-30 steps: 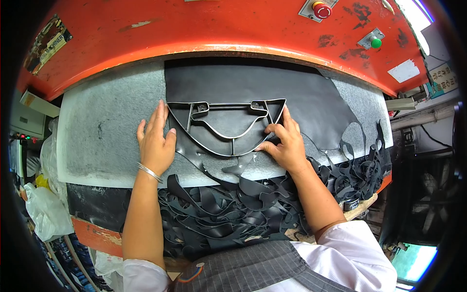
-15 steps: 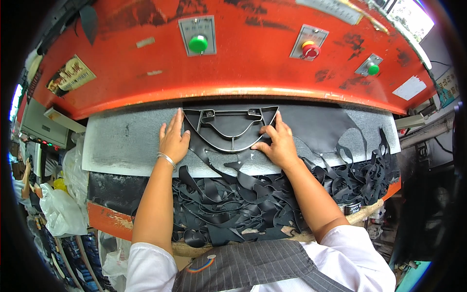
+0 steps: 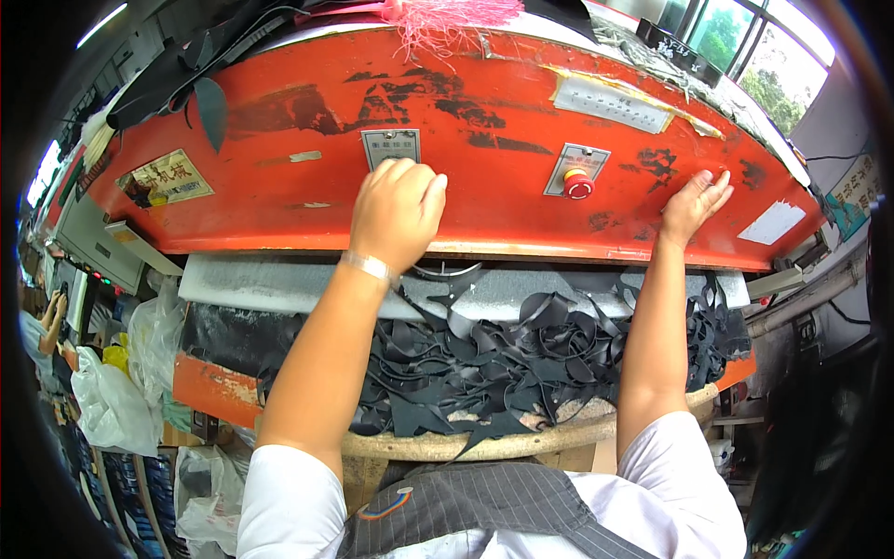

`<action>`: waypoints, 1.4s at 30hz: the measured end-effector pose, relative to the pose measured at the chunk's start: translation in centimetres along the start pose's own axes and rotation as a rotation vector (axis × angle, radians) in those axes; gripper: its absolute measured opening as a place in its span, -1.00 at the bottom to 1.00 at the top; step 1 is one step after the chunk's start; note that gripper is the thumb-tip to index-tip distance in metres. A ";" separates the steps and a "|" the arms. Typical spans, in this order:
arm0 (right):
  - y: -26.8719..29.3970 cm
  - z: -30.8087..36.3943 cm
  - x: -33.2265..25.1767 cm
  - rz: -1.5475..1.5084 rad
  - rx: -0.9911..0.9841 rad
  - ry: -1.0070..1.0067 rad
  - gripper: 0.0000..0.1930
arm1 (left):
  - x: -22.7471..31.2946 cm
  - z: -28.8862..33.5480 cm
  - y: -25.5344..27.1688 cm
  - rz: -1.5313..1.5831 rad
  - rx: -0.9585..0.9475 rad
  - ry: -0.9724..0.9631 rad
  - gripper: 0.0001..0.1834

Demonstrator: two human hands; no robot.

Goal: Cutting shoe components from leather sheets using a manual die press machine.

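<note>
My left hand (image 3: 399, 212) is against the red-orange machine front (image 3: 307, 224), its fingers curled into a fist over the left plate (image 3: 391, 143). The green button there is hidden behind it. My right hand (image 3: 694, 207) lies against the same front at the right, fingers stretched out, covering the spot of the smaller green button. Only the curved near edge of a metal cutting die (image 3: 449, 272) shows, on the pale cutting board (image 3: 247, 287) beneath the machine's lower edge. Neither hand holds anything visible.
Black leather offcuts (image 3: 484, 359) are heaped along the front ledge, some reaching onto the board. A red stop button (image 3: 578, 184) sits between my hands. Pink stringy fibres (image 3: 452, 20) hang over the machine's top. Plastic bags (image 3: 112, 401) stand at the left.
Both hands have left the cutting die and risen to the machine front. The left has curled up. The view has tilted upward, and the machine front now covers most of the die.
</note>
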State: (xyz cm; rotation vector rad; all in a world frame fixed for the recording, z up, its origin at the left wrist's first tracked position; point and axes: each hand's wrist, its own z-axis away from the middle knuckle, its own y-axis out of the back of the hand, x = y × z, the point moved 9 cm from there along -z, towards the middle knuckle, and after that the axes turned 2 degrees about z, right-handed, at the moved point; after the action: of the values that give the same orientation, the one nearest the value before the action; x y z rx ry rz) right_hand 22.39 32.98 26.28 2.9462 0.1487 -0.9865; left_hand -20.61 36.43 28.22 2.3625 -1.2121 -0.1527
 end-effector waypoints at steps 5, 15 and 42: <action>6.8 5.2 -2.0 -0.146 -0.223 0.101 -0.40 | 2.7 6.8 1.5 0.184 -0.274 0.234 -0.74; 19.6 37.0 -14.9 -0.166 -1.563 0.662 -0.43 | 11.2 30.1 5.6 0.314 -0.620 0.571 -0.82; -23.0 41.8 -21.6 -0.604 -1.499 1.812 -0.80 | -11.7 18.5 -12.7 0.077 -0.705 0.488 -0.63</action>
State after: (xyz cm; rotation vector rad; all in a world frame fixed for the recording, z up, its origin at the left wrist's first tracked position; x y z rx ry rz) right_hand -22.08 51.59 5.89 1.3190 1.0695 1.4257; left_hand -23.95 45.24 4.70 1.6081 -0.8261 0.0258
